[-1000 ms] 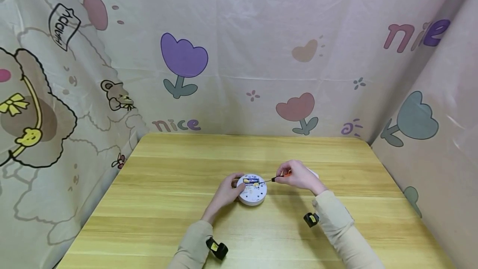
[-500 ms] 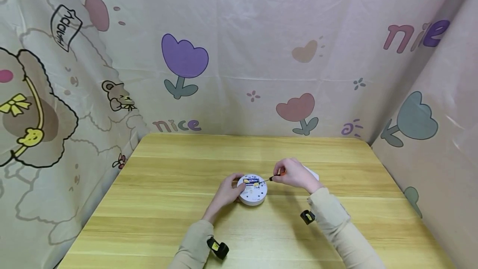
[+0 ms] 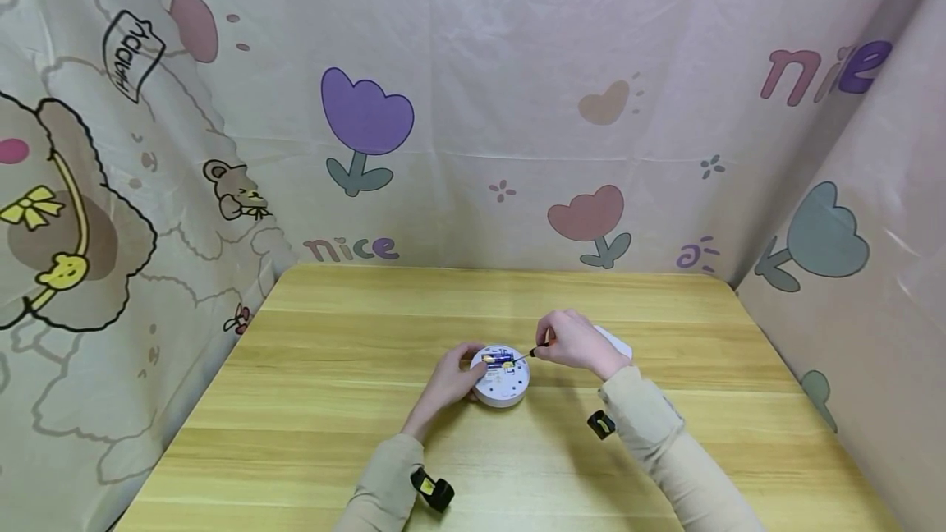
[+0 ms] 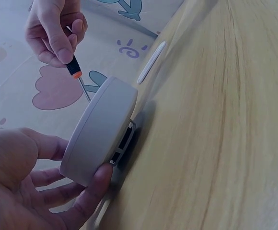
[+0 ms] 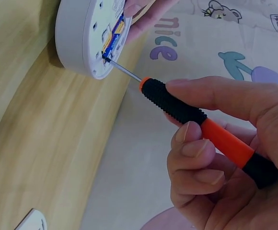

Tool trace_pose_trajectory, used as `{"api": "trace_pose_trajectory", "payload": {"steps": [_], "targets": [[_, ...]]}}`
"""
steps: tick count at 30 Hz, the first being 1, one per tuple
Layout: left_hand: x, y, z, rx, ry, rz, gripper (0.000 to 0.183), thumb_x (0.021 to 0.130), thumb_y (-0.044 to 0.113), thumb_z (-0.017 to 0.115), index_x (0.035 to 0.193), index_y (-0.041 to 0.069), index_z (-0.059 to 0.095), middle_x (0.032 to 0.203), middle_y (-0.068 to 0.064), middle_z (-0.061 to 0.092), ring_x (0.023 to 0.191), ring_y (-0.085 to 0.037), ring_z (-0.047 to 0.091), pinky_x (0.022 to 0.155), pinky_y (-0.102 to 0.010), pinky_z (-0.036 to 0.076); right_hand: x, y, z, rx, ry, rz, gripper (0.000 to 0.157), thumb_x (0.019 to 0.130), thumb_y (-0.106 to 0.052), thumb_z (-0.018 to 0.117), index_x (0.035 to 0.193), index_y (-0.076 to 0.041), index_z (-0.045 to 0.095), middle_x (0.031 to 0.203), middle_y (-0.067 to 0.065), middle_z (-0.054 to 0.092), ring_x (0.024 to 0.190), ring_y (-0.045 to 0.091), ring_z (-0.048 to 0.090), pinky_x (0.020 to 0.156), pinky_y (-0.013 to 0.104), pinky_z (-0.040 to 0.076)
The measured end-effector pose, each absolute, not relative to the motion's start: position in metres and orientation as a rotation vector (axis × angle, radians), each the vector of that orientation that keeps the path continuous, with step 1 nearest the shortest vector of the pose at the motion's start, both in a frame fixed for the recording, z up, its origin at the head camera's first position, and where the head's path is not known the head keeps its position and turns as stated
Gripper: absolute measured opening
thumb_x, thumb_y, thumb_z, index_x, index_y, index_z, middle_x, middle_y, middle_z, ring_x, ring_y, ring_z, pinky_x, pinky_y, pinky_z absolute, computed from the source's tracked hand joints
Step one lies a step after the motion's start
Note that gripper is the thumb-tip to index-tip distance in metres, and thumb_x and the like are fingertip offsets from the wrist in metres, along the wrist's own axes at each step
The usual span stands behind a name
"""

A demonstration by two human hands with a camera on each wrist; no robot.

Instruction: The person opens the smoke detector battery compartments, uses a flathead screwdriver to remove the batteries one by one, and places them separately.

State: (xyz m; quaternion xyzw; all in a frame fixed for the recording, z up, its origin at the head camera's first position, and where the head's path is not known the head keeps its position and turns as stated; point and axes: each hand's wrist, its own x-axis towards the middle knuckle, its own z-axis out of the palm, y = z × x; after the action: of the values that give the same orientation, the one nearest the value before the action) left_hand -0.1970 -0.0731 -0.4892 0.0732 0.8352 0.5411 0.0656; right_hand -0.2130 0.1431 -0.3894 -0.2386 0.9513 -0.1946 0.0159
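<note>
A round white battery-powered device (image 3: 502, 392) is tilted up off the wooden table, its flat face turned upward with blue-and-gold batteries (image 5: 113, 42) set in it. My left hand (image 3: 447, 376) grips it by its left side, thumb on the face and fingers round the rim. In my right hand (image 3: 575, 341) is a screwdriver (image 5: 173, 103) with a black and orange handle, held between thumb and fingers. Its metal shaft (image 5: 125, 71) slants to the face, the tip at the end of one battery. A wire-like stand or bracket (image 4: 124, 143) sticks out of the device's underside.
A flat white cover (image 3: 617, 341) lies on the table (image 3: 355, 327) behind my right hand. Black wrist cameras (image 3: 432, 491) sit on both sleeves. Printed curtains hang along the back and sides of the table.
My right hand has shifted a little to the left, bringing the screwdriver handle closer to the device. The tip stays at the battery, and my left hand and the device hardly move.
</note>
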Motion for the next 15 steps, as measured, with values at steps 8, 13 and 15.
{"api": "trace_pose_trajectory", "payload": {"steps": [8, 13, 15], "targets": [[-0.198, -0.071, -0.49, 0.263, 2.499, 1.67, 0.039, 0.083, 0.012, 0.056, 0.121, 0.003, 0.05, 0.119, -0.019, 0.055, 0.089, -0.025, 0.059, 0.044, -0.032, 0.053, -0.215, 0.137, -0.386, -0.705, 2.963, -0.524, 0.009, 0.068, -0.016, 0.07, 0.064, -0.019, 0.062, 0.061, -0.008, 0.057, 0.054, 0.007, 0.048, 0.049, 0.021, 0.04], [-0.198, -0.071, -0.489, 0.262, 2.456, 1.687, 0.041, 0.083, 0.01, 0.056, 0.123, 0.004, 0.048, 0.121, -0.023, 0.053, 0.066, -0.017, 0.058, 0.044, -0.034, 0.053, -0.215, 0.133, -0.384, -0.691, 2.967, -0.494, 0.011, 0.066, -0.014, 0.069, 0.062, -0.019, 0.061, 0.061, -0.008, 0.057, 0.054, 0.008, 0.049, 0.05, 0.021, 0.041], [-0.198, -0.071, -0.489, 0.261, 2.45, 1.688, 0.042, 0.083, 0.011, 0.056, 0.123, 0.004, 0.048, 0.121, -0.023, 0.053, 0.065, -0.015, 0.057, 0.044, -0.035, 0.053, -0.215, 0.131, -0.383, -0.693, 2.975, -0.473, 0.012, 0.066, -0.015, 0.07, 0.061, -0.019, 0.06, 0.061, -0.008, 0.057, 0.054, 0.008, 0.049, 0.05, 0.021, 0.041]]}}
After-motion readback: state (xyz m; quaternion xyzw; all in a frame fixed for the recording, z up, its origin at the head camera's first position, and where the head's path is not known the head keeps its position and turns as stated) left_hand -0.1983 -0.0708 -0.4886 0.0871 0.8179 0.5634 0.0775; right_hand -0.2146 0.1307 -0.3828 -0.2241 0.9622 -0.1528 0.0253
